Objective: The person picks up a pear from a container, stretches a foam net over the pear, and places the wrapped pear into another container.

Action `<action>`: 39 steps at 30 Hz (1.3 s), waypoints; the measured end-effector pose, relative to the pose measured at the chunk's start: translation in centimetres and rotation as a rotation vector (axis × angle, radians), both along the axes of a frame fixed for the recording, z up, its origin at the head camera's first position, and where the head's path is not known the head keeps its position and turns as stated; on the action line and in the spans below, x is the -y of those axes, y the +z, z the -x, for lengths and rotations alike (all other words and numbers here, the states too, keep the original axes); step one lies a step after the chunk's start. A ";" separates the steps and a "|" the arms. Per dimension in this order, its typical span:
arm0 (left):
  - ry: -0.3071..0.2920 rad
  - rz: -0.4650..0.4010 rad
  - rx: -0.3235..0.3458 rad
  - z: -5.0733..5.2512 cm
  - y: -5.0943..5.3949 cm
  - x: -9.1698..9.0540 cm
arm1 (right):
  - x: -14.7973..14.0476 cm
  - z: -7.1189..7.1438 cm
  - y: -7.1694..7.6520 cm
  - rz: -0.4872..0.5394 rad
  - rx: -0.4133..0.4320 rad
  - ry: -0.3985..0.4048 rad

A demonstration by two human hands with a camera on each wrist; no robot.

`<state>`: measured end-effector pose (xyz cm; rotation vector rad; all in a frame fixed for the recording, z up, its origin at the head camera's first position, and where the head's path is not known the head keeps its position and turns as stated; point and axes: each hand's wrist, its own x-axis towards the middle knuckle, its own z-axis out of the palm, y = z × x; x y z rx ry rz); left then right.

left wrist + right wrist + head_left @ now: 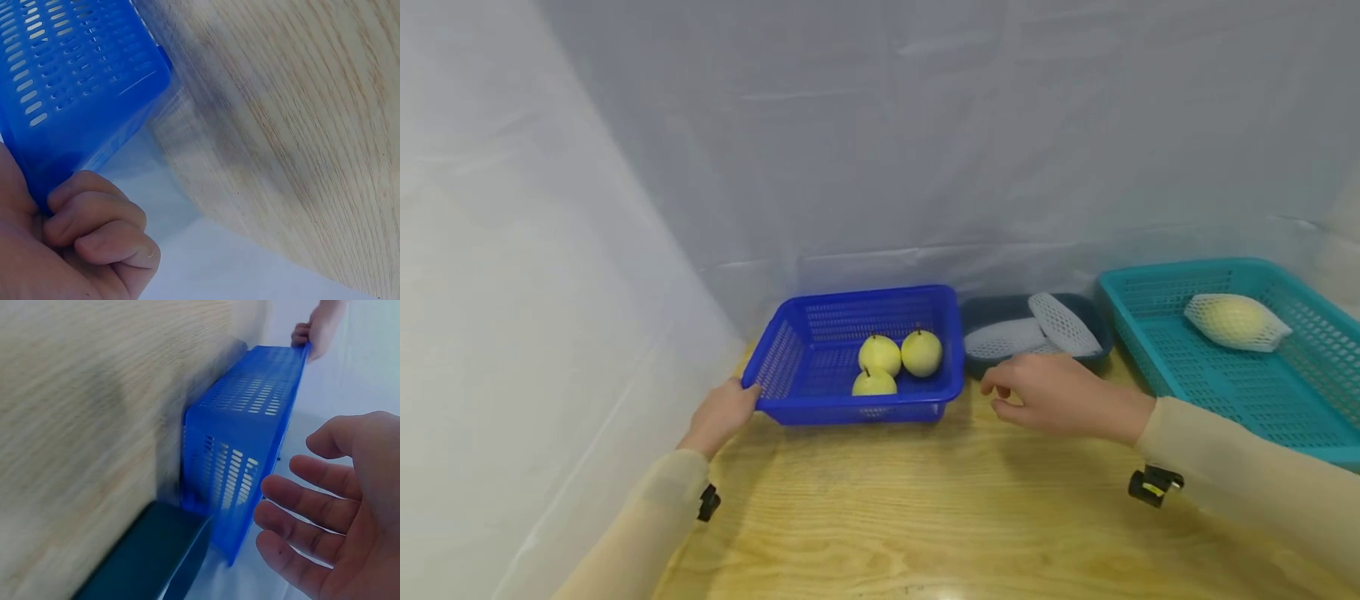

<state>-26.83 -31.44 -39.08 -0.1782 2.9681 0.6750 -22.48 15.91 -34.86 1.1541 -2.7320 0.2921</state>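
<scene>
A blue basket (850,412) holds three yellow-green pears (921,353) toward its right side. My left hand (721,417) grips the basket's front left corner; in the left wrist view, the fingers of that hand (94,231) curl round the rim of the blue basket (87,112). My right hand (1052,393) hovers just right of the basket, in front of a dark green tray (973,367). In the right wrist view this hand (337,506) has its fingers apart and slightly bent, touching nothing, beside the basket (225,462).
White foam nets (1063,325) lie in the dark tray. A teal basket (1157,367) on the right contains one netted fruit (1236,322). Behind and to the left hangs pale plastic sheeting (880,150). The wooden table (880,517) extends in front of the baskets.
</scene>
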 end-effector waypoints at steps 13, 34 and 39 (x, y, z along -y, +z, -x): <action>0.034 0.005 -0.009 0.0 0.1 -0.2 | 7.5 4.7 2.3 -0.193 0.022 0.055; 0.067 -0.013 -0.007 -0.8 0.4 -0.5 | 16.9 10.2 5.6 -0.448 0.204 0.164; 0.079 -0.002 -0.004 -0.7 0.3 -0.8 | 18.3 10.8 4.2 -0.491 0.267 0.178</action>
